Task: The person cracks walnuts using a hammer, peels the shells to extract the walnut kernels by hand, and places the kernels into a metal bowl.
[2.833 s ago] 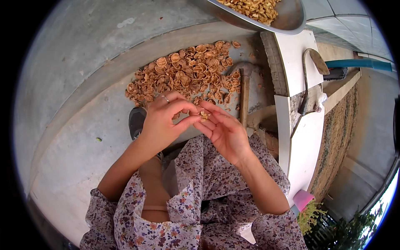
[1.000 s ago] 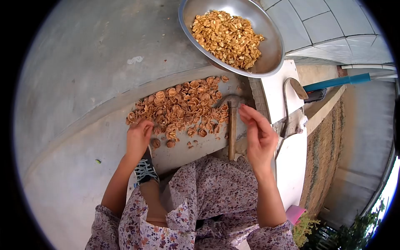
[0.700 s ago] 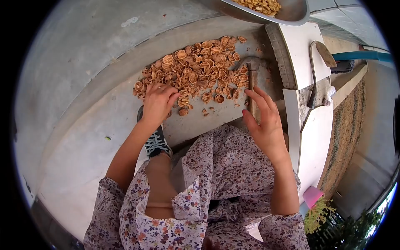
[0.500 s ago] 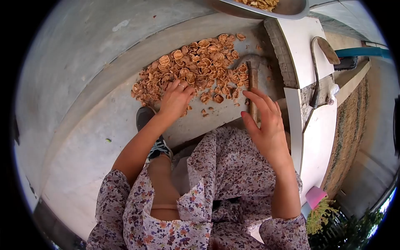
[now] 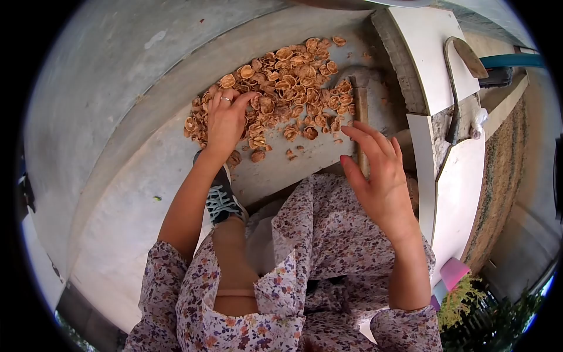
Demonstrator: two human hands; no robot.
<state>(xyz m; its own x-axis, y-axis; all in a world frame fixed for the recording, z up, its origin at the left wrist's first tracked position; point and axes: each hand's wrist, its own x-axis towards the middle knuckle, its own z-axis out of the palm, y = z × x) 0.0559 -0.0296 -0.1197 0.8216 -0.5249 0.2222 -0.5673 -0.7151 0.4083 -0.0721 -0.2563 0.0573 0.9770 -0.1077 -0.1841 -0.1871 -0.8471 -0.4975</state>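
Observation:
A heap of cracked walnut shells [image 5: 293, 82] is spread over the grey concrete floor. At its left end, my left hand [image 5: 226, 123], with a ring on one finger, reaches into the shells. Its thumb is stretched apart from the fingers, whose tips are partly hidden among the shells; no held thing shows. Whole-looking walnuts [image 5: 257, 155] lie just below the heap. My right hand [image 5: 380, 179] hovers open, fingers curved and apart, holding nothing. Beside it on the floor lies a hammer [image 5: 360, 108] with a wooden handle, whose lower part passes behind the fingers.
A sickle [image 5: 454, 100] with a curved blade rests on the white-tiled ledge [image 5: 428, 58] at right. The rim of a metal bowl [image 5: 387, 3] shows at the top edge. My shoe [image 5: 221, 199] stands below the heap. A pink pot [image 5: 453, 273] is at lower right.
My left hand has moved up and left in the shells, its thumb now stretched out. Walnuts show below the heap near it. My right hand stays open. The view has shifted slightly, cutting off most of the bowl.

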